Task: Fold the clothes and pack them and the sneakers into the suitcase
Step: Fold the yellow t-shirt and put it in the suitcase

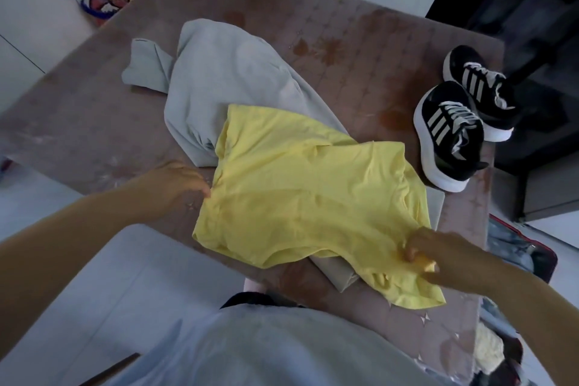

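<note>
Yellow tee mid-fold on the table

Head cam: the yellow tee lay over a grey garment, long axis running 11 to 5 o'clock. The right hand pinched its 5 o'clock end. The left hand met the 9 o'clock edge, grip hard to tell. I'd guess the next move needed both sides folded inward evenly.

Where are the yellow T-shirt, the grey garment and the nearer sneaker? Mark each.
yellow T-shirt [307, 197]: head view, middle of its fabric.
grey garment [225, 72]: head view, its broad bare part.
nearer sneaker [440, 125]: head view, its striped side.
</note>
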Demonstrator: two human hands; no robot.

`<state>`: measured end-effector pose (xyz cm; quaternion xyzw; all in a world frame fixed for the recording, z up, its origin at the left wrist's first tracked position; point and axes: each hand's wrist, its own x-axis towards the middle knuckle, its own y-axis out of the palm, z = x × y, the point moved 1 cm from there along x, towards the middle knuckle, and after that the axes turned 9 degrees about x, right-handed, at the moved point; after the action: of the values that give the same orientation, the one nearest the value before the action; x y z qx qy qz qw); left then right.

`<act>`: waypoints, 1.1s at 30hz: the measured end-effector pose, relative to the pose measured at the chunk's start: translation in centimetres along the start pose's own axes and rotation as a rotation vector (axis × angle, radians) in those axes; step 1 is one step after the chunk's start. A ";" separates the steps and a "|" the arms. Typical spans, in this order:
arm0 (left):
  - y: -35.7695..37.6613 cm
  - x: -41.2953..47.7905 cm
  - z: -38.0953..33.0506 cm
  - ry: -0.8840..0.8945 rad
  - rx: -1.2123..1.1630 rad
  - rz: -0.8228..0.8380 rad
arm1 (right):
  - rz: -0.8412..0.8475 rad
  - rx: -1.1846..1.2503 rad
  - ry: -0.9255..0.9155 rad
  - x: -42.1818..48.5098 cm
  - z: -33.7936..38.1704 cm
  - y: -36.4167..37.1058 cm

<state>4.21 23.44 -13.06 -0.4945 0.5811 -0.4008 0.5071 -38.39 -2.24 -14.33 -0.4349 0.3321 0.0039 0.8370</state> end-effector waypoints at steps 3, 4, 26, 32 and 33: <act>-3.0 2.3 -0.9 -0.205 -0.136 -0.244 | 0.087 0.199 0.073 0.5 1.7 -2.4; -4.1 3.4 -1.2 -0.243 -0.154 -0.315 | -0.049 0.246 0.071 1.4 2.2 -3.7; -7.1 13.7 2.7 -0.600 -0.389 -0.462 | -0.544 0.199 0.203 5.8 1.8 -11.3; -7.1 14.4 2.2 -0.585 -0.401 -0.478 | -0.541 0.131 0.108 5.0 2.0 -10.8; -6.9 14.5 2.0 -0.577 -0.382 -0.456 | -0.527 0.159 0.105 5.7 1.8 -10.6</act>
<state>7.41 7.96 -9.50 -0.7876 0.3547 -0.2330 0.4466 -29.83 -9.09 -9.13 -0.4391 0.2496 -0.2624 0.8222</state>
